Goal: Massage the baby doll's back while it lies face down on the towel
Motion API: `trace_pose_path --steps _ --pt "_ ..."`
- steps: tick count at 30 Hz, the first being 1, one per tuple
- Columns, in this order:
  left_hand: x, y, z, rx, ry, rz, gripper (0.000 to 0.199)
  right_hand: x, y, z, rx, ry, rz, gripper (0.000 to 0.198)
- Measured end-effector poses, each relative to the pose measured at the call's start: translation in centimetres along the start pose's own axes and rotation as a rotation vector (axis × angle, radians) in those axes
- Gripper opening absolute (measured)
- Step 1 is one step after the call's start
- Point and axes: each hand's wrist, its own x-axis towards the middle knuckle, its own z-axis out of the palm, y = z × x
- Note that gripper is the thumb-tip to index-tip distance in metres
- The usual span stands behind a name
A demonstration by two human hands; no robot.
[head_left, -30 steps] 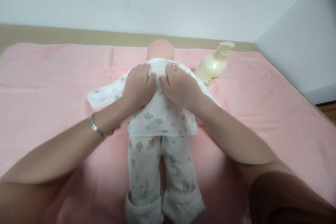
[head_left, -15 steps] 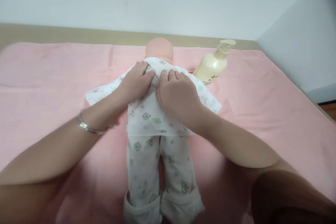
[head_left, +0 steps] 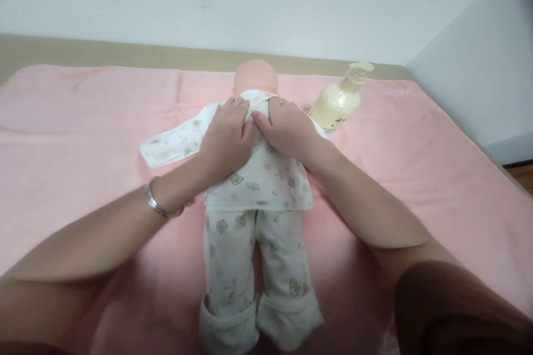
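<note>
A baby doll (head_left: 256, 73) lies with its bald head pointing away from me, its face out of sight. It wears a white printed shirt (head_left: 260, 180) and matching trousers (head_left: 231, 244) with turned-up cuffs. My left hand (head_left: 229, 130) rests flat on the left side of the doll's upper body, fingers stretched toward its shoulder. On the right side, my right hand (head_left: 289, 125) lies on the shirt in the same way, its thumb pointing at my left thumb. Neither hand grips anything. The doll's right-hand sleeve is mostly covered by my hand and forearm.
A cream-coloured pump bottle (head_left: 335, 102) stands tilted in view, just beyond the right shoulder of the doll. Pink cloth (head_left: 416, 150) covers the table, whose tan edge (head_left: 125, 52) meets a pale wall (head_left: 266, 5) behind.
My left hand has slid a little right and toward me. My right hand has moved up toward the shoulder, turning outward and uncovering the shirt's lower front.
</note>
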Motion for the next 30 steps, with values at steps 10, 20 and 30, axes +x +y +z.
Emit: trace_pose_path --steps 10,20,30 --pt "0.3 -0.5 0.9 0.026 0.029 -0.02 0.055 -0.3 -0.4 -0.4 -0.052 -0.027 0.003 0.055" --pt "0.2 -0.8 1.2 0.011 0.06 0.007 0.053 -0.2 -0.2 0.0 -0.048 -0.01 0.001 0.054" --pt "0.3 -0.8 1.4 0.016 0.08 0.007 0.052 -0.2 -0.5 -0.4 -0.069 -0.04 0.019 0.057"
